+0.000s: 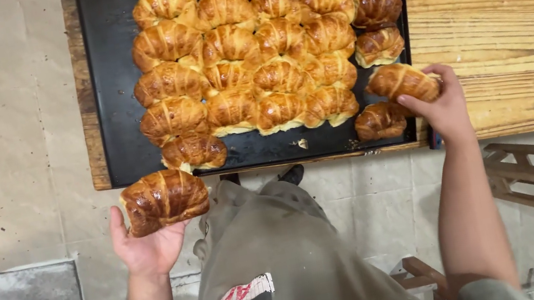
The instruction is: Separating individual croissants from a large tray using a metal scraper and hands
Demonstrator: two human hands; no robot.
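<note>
Dark tray (114,89), left hand (146,246) palm-up cradling croissant (164,199), right hand (443,110) gripping another pastry (401,82)

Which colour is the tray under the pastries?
Black, seen in the head view: the tray.

Both hands (149,248) (442,108) hold croissants (164,199) (403,82) beside a dark tray (114,89).
</note>
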